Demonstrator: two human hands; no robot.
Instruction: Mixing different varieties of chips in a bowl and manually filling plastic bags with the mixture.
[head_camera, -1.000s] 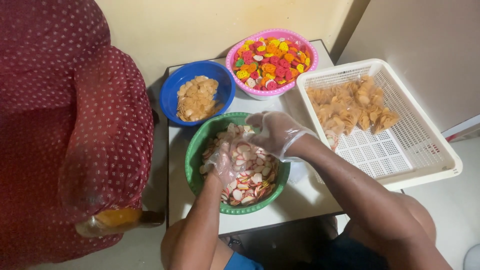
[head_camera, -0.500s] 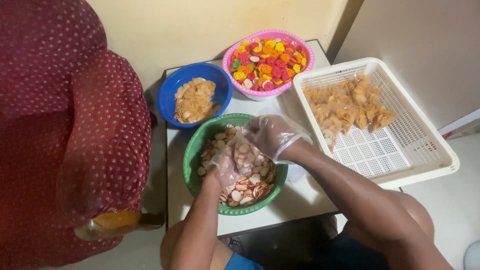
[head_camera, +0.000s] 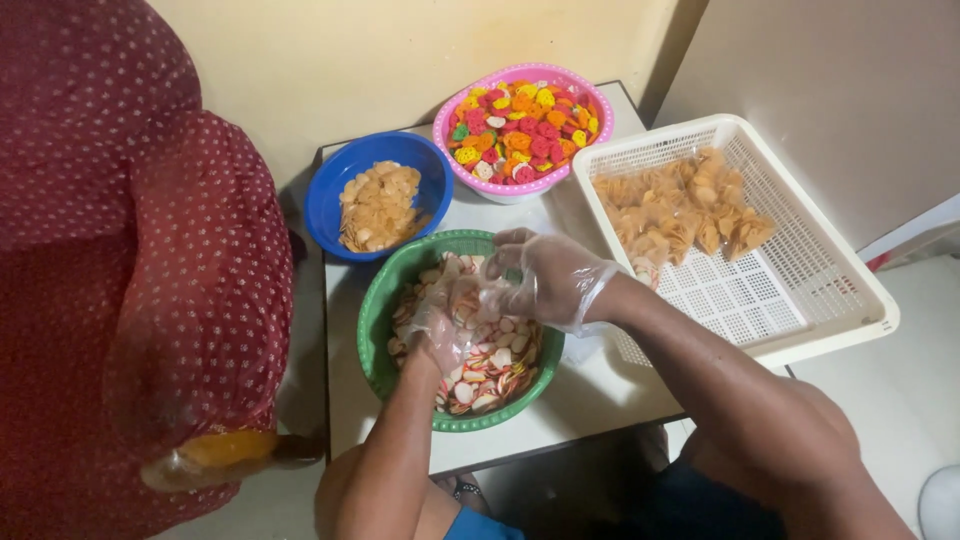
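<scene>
Both gloved hands, left (head_camera: 440, 330) and right (head_camera: 545, 280), pinch a thin bag (head_camera: 478, 297) over the green bowl (head_camera: 375, 330); a loose grip could spill chips (head_camera: 490, 360).

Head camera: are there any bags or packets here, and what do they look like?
Small clear bag: held between both gloved hands over the green bowl, partly filled with pale, red-edged crackers.
Filled packets: clear, stuffed with tan crackers, piled in the white basket's far half.
No labels, signs or screens.

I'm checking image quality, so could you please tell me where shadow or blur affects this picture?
Head view: soft, even light; the round green plastic bowl is sharp, faint shadow on the white table beneath the right gloved hand; slight blur where the left gloved hand grips clear plastic.
</scene>
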